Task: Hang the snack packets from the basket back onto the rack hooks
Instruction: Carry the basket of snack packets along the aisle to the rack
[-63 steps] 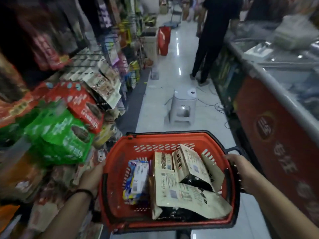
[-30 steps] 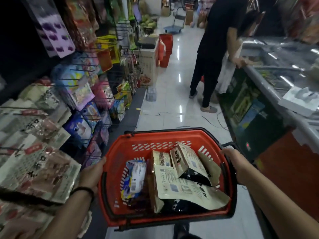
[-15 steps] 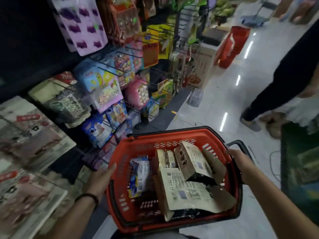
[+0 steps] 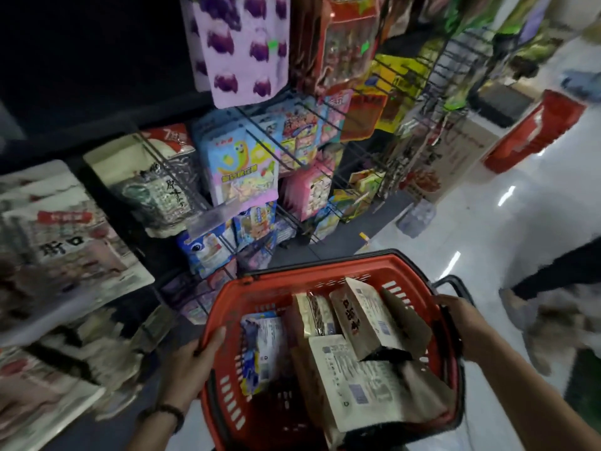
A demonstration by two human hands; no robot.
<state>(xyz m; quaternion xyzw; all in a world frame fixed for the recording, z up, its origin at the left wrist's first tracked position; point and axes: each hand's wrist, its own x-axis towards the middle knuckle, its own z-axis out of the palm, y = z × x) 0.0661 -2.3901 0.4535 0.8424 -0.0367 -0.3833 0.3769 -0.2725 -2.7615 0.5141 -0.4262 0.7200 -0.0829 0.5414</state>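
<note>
1. Black wire hooks of the rack (image 4: 273,141) carry hanging packets (image 4: 240,170) on our left, pink, blue and yellow among them.
2. Our left hand (image 4: 192,362) grips the red basket (image 4: 227,395) at its left rim, thumb hooked over the edge.
3. The snack packets lie inside the basket we hold: a blue packet (image 4: 263,346) on the left and tan packets (image 4: 357,382) piled toward the right.
4. Our right hand (image 4: 461,323) clasps the right rim beside the black handle (image 4: 455,283).
5. A person's dark trouser leg (image 4: 559,271) shows at far right, over the pale floor (image 4: 487,222).
</note>
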